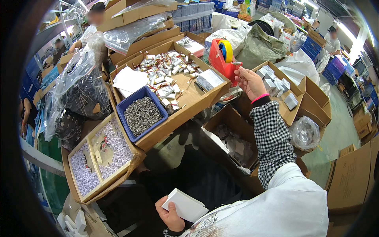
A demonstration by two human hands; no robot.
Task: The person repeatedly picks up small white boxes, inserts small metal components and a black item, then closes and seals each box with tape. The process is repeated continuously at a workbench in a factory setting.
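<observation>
Head view, left hand (173, 213), fingers clamped on white box (185, 205), right hand (251, 83) at tape dispenser (217, 58) (cannot tell if fingertips meet), beside tray's (196, 99) right edge

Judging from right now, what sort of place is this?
Probably a factory assembly or packing area: there's a blue bin of small metal parts, a red tape dispenser and blue crates behind.

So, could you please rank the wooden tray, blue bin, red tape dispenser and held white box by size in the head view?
Largest: wooden tray
Next: blue bin
Smallest: red tape dispenser and held white box, about alike.
</observation>
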